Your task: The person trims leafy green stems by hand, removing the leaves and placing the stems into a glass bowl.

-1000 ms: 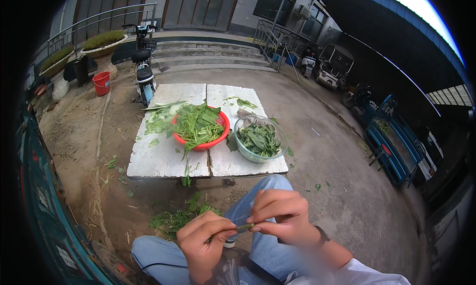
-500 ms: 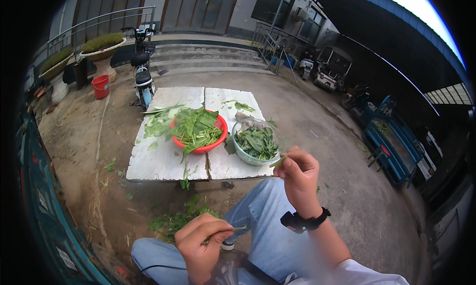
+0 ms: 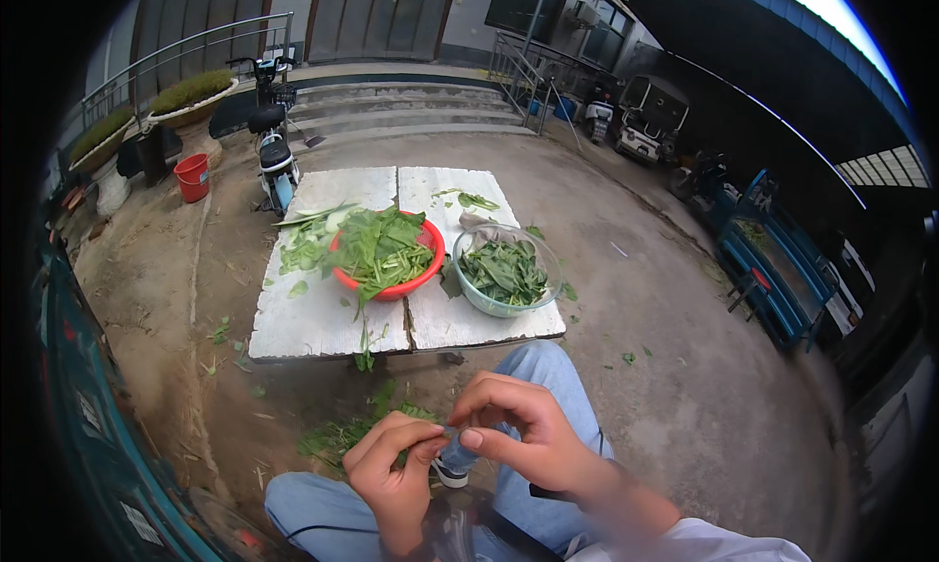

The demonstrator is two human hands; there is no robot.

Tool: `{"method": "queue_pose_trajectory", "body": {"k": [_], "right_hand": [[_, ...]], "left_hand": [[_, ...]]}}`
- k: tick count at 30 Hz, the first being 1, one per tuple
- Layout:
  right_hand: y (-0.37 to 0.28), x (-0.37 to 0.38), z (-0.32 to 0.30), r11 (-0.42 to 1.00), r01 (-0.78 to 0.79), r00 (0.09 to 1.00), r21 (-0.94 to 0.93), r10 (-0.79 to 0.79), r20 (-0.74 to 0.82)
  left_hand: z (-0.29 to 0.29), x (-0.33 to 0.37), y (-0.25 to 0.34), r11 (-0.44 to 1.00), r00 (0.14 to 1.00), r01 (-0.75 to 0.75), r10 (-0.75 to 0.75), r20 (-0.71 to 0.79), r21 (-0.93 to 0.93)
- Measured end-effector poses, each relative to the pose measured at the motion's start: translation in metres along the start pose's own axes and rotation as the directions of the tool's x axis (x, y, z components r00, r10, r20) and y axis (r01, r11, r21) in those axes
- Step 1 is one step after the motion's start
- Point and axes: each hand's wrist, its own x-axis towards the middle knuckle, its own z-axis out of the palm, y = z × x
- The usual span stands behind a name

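Observation:
My left hand [image 3: 396, 469] is closed in a pinch, with a thin piece of vegetable stem [image 3: 447, 433] between thumb and forefinger. Close against it, my right hand [image 3: 523, 435] curls its thumb and forefinger at the same fingertips; whatever it pinches is too small to make out. Beyond my hands, a red plastic basket [image 3: 396, 292] holds a heap of leafy green stems [image 3: 384, 254]. To its right stands a clear bowl [image 3: 499, 309] with torn green leaves [image 3: 504, 271]. Both rest on a white tabletop [image 3: 313, 322].
Loose leaves [image 3: 313, 239] lie left of the basket, and a pile of greens [image 3: 337, 440] is on the ground by my feet. A red bucket [image 3: 193, 179] and an electric scooter [image 3: 277, 156] stand at the far left. Blue metal racks [image 3: 782, 269] are on the right.
My right hand has come down and left from beside the clear bowl to meet my left hand. The green piece it held is no longer visible in it. My left hand stays low.

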Motion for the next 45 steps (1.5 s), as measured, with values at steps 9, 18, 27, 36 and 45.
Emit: {"method": "queue_pose_trajectory", "body": {"k": [9, 18, 27, 36, 45], "right_hand": [[-0.008, 0.003, -0.001, 0.955, -0.14, 0.99, 0.262, 0.137, 0.028], [-0.012, 0.001, -0.001, 0.931, -0.198, 0.98, 0.305, 0.189, 0.061], [-0.013, 0.002, 0.003, 0.94, -0.182, 0.983, 0.289, 0.176, 0.049], [-0.01, 0.001, 0.002, 0.957, -0.129, 0.991, 0.261, 0.115, 0.069], [-0.014, 0.0, -0.001, 0.96, -0.127, 0.992, 0.25, 0.125, 0.022]], "left_hand": [[0.004, 0.002, 0.0, 0.991, 0.992, -0.128, 0.127, 0.01, 0.039], [0.003, -0.001, 0.004, 0.992, 0.995, -0.099, 0.101, -0.026, 0.081], [0.004, -0.007, 0.0, 0.968, 0.995, -0.019, -0.006, -0.102, -0.249], [0.011, -0.005, 0.01, 0.859, 0.982, -0.053, -0.048, -0.183, -0.51], [0.008, -0.004, 0.016, 0.836, 0.975, -0.088, -0.039, -0.219, -0.541]]}}
